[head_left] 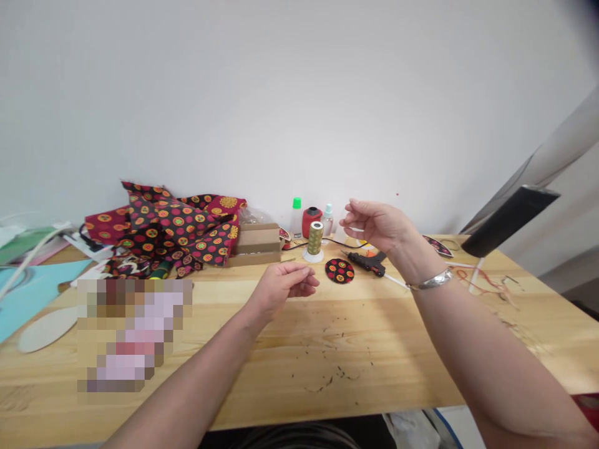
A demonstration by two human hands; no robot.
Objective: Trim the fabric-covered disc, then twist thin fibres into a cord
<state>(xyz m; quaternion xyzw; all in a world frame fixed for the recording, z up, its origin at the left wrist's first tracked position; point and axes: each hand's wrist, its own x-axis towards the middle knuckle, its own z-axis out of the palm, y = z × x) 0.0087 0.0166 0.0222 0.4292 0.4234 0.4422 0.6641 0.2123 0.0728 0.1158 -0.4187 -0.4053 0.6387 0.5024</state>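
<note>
My left hand (286,285) hovers just above the wooden table (299,368), its fingertips pinched together beside a gold thread spool (315,240). My right hand (377,226), with a silver bracelet at the wrist, is raised higher, its fingers also pinched. Whatever the two pinches hold is too thin to make out. A round patch of patterned fabric (339,271) lies flat between the hands, and a black glue gun (367,262) rests under my right hand.
A heap of red and black printed fabric (173,227) and a cardboard box (257,245) sit at the back left. Small bottles (296,218) and a red spool (311,219) stand by the wall. Blue paper (32,290) lies far left. Thread scraps dot the table.
</note>
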